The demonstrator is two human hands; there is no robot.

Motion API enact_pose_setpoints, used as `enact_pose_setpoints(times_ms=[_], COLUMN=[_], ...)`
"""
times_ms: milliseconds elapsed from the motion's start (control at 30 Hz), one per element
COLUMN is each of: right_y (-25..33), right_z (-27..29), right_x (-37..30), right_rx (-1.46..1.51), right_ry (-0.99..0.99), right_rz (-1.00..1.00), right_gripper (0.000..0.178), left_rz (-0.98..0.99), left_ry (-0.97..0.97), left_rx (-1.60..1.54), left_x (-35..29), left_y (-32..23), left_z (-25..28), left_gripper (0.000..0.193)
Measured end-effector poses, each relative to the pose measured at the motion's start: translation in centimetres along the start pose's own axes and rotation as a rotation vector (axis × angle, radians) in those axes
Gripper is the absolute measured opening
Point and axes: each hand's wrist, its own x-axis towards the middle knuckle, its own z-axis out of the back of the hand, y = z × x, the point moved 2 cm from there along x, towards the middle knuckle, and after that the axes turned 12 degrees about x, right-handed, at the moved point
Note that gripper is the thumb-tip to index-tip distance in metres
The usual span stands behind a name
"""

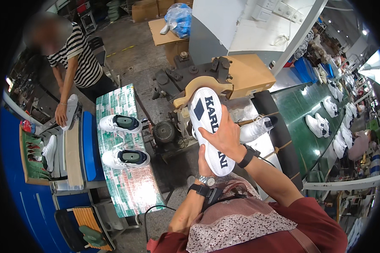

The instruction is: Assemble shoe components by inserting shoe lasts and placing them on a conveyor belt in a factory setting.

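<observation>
I hold a white sneaker (207, 122) sole up in front of a dark metal press machine (190, 80), its toe under the machine's tan curved pad (198, 86). The sole is white with navy markings. My right hand (224, 135) lies across the middle of the sole, fingers spread over it. My left hand (203, 162) grips the heel end from below and is mostly hidden by the shoe. Both wrists carry a watch or a black band.
Two white sneakers (120, 123) (126, 157) lie on a green-patterned table (131, 189) to my left. A person in a striped shirt (78, 55) handles a shoe at a blue bench. A green conveyor (308, 126) with several white sneakers runs at right. Cardboard boxes (249, 74) stand behind the machine.
</observation>
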Motion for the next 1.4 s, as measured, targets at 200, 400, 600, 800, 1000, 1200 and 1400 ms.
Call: enact_pose_setpoints(times_ms=[200,400,600,800,1000,1200,1400], right_y=[1.5,0.4,2.1,3.8,4.5,5.5,7.2], right_z=[0.3,-0.4,0.9,-0.2,-9.7,-8.8,-5.5], right_x=[0.3,1.2,3.6,19.7,23.0,21.8,18.3], right_rx=[0.018,0.023,-0.077,0.218,-0.282,-0.150,-0.300], right_ry=[0.002,-0.031,0.165,0.855,1.171,1.216,1.152], right_rz=[-0.048,0.062,-0.081,-0.585,0.246,0.506,-0.324], right_gripper=[0.098,0.095,0.084,0.074,0.060,0.058,0.075], left_rz=[0.045,0.110,0.059,0.066,-0.004,-0.200,-0.255], left_ry=[-0.002,0.015,0.042,0.019,-0.061,-0.240,-0.204], left_rx=[-0.019,-0.012,-0.093,-0.129,-0.119,0.282,0.309], left_x=[-0.5,0.3,0.9,1.2,0.3,-1.9,-3.1], left_y=[-0.5,-0.1,0.1,0.4,-0.7,-1.8,-1.5], left_z=[0.4,0.0,-0.2,0.3,-0.1,-0.8,0.0], left_gripper=[0.075,0.079,0.080,0.072,0.056,0.044,0.049])
